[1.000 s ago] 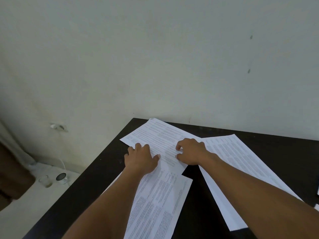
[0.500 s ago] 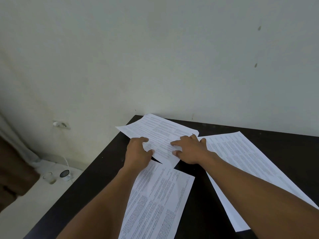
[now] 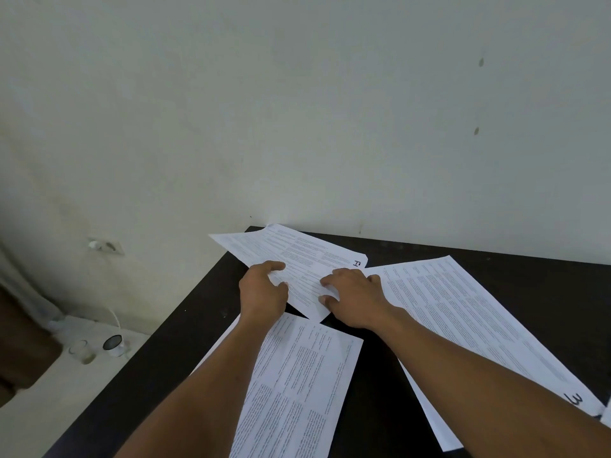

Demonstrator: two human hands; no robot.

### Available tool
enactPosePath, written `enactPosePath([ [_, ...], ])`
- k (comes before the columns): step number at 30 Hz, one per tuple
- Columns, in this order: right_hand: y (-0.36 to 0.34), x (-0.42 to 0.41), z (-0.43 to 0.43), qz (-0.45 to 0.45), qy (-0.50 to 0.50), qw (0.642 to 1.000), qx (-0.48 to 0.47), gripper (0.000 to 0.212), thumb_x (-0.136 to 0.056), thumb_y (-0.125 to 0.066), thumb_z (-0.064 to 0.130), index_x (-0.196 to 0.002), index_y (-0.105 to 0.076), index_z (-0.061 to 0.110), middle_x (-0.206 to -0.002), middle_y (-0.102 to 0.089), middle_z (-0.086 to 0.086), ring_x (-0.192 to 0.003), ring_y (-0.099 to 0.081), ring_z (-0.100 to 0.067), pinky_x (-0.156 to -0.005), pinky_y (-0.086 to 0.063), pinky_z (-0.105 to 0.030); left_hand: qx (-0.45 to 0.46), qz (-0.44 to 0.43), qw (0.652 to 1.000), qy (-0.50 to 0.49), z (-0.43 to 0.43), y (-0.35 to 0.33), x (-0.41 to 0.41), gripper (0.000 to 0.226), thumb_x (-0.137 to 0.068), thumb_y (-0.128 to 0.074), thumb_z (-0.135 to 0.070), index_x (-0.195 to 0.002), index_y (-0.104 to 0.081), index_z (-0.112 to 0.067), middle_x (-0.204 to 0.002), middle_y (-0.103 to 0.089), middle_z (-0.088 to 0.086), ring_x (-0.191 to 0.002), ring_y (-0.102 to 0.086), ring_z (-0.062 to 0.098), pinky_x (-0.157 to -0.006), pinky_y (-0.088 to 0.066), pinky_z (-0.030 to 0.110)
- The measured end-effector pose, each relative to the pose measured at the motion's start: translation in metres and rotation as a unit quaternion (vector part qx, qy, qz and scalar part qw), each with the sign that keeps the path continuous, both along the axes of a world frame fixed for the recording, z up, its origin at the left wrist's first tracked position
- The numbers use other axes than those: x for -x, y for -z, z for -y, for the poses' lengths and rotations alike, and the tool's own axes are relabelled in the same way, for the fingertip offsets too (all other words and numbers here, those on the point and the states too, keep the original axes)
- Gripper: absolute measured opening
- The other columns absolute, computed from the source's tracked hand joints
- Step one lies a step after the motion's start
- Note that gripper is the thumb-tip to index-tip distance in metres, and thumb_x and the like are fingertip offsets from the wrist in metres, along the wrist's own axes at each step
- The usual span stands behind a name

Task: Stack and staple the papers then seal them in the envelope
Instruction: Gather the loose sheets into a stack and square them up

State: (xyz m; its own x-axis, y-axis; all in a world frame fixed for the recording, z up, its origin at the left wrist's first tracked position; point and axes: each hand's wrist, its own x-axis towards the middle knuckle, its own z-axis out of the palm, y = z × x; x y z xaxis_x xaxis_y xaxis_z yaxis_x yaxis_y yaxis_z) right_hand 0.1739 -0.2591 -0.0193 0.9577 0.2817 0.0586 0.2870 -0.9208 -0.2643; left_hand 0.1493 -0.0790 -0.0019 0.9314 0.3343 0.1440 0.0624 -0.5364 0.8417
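Three printed white sheets lie on a black table (image 3: 383,375). The far sheet (image 3: 291,251), marked with a handwritten number at its right corner, juts over the table's left edge. My left hand (image 3: 263,294) pinches its near left edge with thumb on top. My right hand (image 3: 352,297) presses fingertips flat on its near right part. A second sheet (image 3: 297,388) lies under my left forearm. A third sheet (image 3: 469,319), marked 3, lies under my right forearm. No stapler or envelope is in view.
A pale wall (image 3: 297,110) rises right behind the table. On the floor at left stand a small glass (image 3: 82,352) and a round dark-topped object (image 3: 113,343) with a white cable. A wall socket (image 3: 105,246) sits above them.
Both hands have turned the far sheet counter-clockwise and slid it leftward, so its left corner now overhangs the table edge. My left thumb has come up onto the sheet.
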Motion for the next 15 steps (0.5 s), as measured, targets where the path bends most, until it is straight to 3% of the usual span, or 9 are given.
enactPosePath([
  [7, 0.001, 0.008, 0.004, -0.001, -0.006, 1.0, -0.027, 0.045, -0.098, -0.049, 0.043, -0.14, -0.05, 0.029, -0.146, -0.045, 0.0, -0.136, -0.038, -0.02, -0.108, -0.027, -0.045, 0.016, 0.012, 1.0, -0.012, 0.004, 0.001, 0.002, 0.037, -0.09, -0.068, -0.001, -0.124, -0.066, -0.017, -0.135, -0.055, 0.003, -0.12, -0.059, 0.022, -0.089, -0.047, 0.019],
  [10, 0.0, 0.005, 0.005, -0.012, 0.006, 0.999, -0.041, 0.045, -0.096, -0.05, 0.046, -0.138, -0.051, 0.031, -0.147, -0.045, 0.002, -0.136, -0.038, -0.02, -0.109, -0.026, -0.047, 0.022, 0.032, 0.999, -0.023, 0.006, 0.001, 0.001, 0.039, -0.089, -0.069, -0.001, -0.122, -0.065, -0.02, -0.136, -0.054, 0.0, -0.118, -0.06, 0.025, -0.1, -0.052, 0.032],
  [12, -0.003, 0.001, 0.006, -0.017, 0.026, 0.997, -0.073, 0.044, -0.095, -0.051, 0.048, -0.136, -0.053, 0.032, -0.145, -0.047, 0.004, -0.135, -0.04, -0.02, -0.109, -0.028, -0.048, 0.032, 0.048, 0.998, -0.038, 0.005, 0.0, -0.002, 0.042, -0.088, -0.07, -0.001, -0.124, -0.065, -0.023, -0.144, -0.047, 0.002, -0.122, -0.057, 0.027, -0.106, -0.049, 0.041],
  [15, -0.012, -0.007, 0.008, -0.023, 0.065, 0.987, -0.143, 0.04, -0.093, -0.056, 0.047, -0.13, -0.058, 0.033, -0.138, -0.053, 0.005, -0.129, -0.046, -0.021, -0.104, -0.031, -0.047, 0.089, 0.043, 0.992, -0.079, 0.002, -0.01, -0.007, 0.05, -0.089, -0.069, -0.002, -0.13, -0.062, -0.03, -0.16, -0.023, 0.006, -0.117, -0.058, 0.023, -0.107, -0.047, 0.04],
])
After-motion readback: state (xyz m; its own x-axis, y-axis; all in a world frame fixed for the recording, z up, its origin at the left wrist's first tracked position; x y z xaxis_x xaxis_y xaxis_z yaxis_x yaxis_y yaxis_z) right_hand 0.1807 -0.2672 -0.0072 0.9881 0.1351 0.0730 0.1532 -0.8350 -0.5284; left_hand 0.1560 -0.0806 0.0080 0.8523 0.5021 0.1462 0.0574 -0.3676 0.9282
